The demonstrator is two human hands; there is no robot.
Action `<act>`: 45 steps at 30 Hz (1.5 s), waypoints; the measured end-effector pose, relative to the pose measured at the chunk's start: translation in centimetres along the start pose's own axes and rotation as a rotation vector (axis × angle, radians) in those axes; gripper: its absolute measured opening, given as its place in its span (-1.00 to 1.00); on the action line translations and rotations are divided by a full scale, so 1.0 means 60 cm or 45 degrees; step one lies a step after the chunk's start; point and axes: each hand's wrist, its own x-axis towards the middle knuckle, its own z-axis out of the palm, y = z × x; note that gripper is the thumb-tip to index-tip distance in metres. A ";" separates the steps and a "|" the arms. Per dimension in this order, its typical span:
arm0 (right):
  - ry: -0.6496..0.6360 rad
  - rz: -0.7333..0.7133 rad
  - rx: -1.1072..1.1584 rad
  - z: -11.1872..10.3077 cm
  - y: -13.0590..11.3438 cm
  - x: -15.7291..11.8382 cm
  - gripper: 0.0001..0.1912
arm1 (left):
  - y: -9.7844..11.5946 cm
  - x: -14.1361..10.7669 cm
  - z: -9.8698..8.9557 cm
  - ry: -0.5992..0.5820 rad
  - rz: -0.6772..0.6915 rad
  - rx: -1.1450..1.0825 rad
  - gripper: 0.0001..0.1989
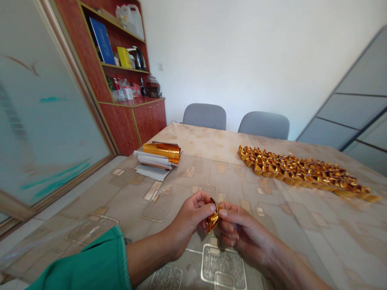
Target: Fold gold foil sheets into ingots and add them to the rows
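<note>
Folded gold foil (pixel 213 220) sits pinched between the left hand (pixel 188 217) and right hand (pixel 242 225), above the patterned surface (pixel 193 139). Rows of folded gold pieces (pixel 302 173) lie well to the right; a stack of foil and white paper sheets (pixel 157 159) lies ahead-left.

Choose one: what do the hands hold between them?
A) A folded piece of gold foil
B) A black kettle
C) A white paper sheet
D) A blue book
A. The left hand and the right hand pinch the folded piece of gold foil between their fingers.
</note>
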 end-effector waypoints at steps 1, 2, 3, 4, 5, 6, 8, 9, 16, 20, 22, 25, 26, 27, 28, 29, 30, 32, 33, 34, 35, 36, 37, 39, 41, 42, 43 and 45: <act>-0.004 0.014 -0.003 0.000 -0.001 0.000 -0.75 | 0.001 0.000 0.001 0.006 -0.003 0.007 -0.68; -0.010 0.026 -0.007 0.000 -0.002 0.000 -0.75 | 0.001 0.000 0.001 0.009 -0.007 0.012 -0.69; -0.017 0.032 -0.012 0.001 -0.004 0.000 -0.75 | 0.001 0.000 0.001 0.008 -0.012 0.014 -0.69; -0.026 0.035 -0.017 0.001 -0.004 0.000 -0.75 | 0.002 0.000 0.001 0.001 -0.015 0.012 -0.69; -0.035 0.033 -0.019 0.001 -0.005 0.000 -0.75 | 0.002 0.000 0.000 -0.008 -0.014 0.008 -0.69; -0.042 0.028 -0.018 0.000 -0.005 0.000 -0.75 | 0.003 0.000 0.000 -0.016 -0.010 0.005 -0.70; -0.051 0.008 -0.016 -0.001 -0.004 0.000 -0.74 | 0.003 0.000 -0.002 -0.011 0.009 0.027 -0.71; -0.051 0.002 -0.019 -0.002 -0.003 0.000 -0.75 | 0.003 0.001 -0.002 0.007 0.024 0.053 -0.74; -0.013 0.027 0.032 -0.003 -0.004 0.000 -0.75 | 0.004 0.003 -0.003 -0.004 -0.022 -0.059 -0.73; 0.038 -0.119 0.074 -0.001 -0.006 -0.002 -0.73 | 0.010 0.001 -0.008 -0.188 -0.138 -0.365 -0.65; 0.036 -0.132 0.057 -0.001 -0.005 -0.002 -0.74 | 0.013 0.000 -0.009 -0.188 -0.126 -0.335 -0.64; 0.032 -0.102 0.027 -0.002 -0.002 -0.001 -0.76 | 0.016 -0.003 -0.006 -0.130 -0.076 -0.198 -0.67; 0.035 -0.097 0.020 -0.003 -0.001 -0.001 -0.76 | 0.016 -0.003 -0.004 -0.111 -0.069 -0.165 -0.68; 0.038 -0.097 0.012 -0.004 -0.001 0.000 -0.76 | 0.015 -0.003 -0.003 -0.091 -0.065 -0.133 -0.69; 0.037 -0.097 0.000 -0.004 0.000 0.001 -0.76 | 0.015 -0.003 -0.002 -0.067 -0.060 -0.105 -0.70; 0.031 -0.095 -0.016 -0.005 0.000 0.002 -0.76 | 0.014 -0.003 -0.001 -0.046 -0.058 -0.086 -0.70; 0.023 -0.090 -0.028 -0.005 0.000 0.002 -0.76 | 0.013 -0.002 -0.002 -0.029 -0.061 -0.084 -0.71; 0.007 -0.085 -0.039 -0.004 0.000 0.003 -0.76 | 0.011 0.000 -0.005 -0.032 -0.090 -0.142 -0.72; 0.007 -0.088 -0.034 -0.004 -0.001 0.003 -0.76 | 0.010 0.002 -0.007 -0.056 -0.118 -0.210 -0.71; 0.016 -0.102 -0.018 -0.003 -0.001 0.003 -0.76 | 0.010 0.003 -0.009 -0.087 -0.162 -0.306 -0.70; 0.035 -0.129 0.010 -0.002 -0.002 0.003 -0.74 | 0.010 0.005 -0.011 -0.120 -0.215 -0.419 -0.69; 0.057 -0.162 0.045 -0.002 -0.003 0.003 -0.72 | 0.011 0.006 -0.013 -0.149 -0.268 -0.537 -0.68; 0.079 -0.198 0.082 -0.002 -0.003 0.003 -0.72 | 0.012 0.006 -0.014 -0.178 -0.309 -0.644 -0.67; 0.104 -0.271 0.150 -0.002 -0.003 0.004 -0.73 | 0.014 0.005 -0.013 -0.230 -0.328 -0.782 -0.61; 0.096 -0.318 0.164 -0.002 -0.002 0.004 -0.74 | 0.015 0.002 -0.010 -0.265 -0.290 -0.808 -0.52; 0.080 -0.335 0.140 -0.002 0.000 0.003 -0.72 | 0.015 0.000 -0.009 -0.268 -0.275 -0.801 -0.49; 0.058 -0.347 0.100 -0.001 0.001 0.003 -0.68 | 0.015 -0.001 -0.007 -0.260 -0.261 -0.794 -0.48; -0.005 -0.322 -0.002 0.000 0.004 0.000 -0.60 | 0.014 -0.002 -0.006 -0.230 -0.235 -0.774 -0.48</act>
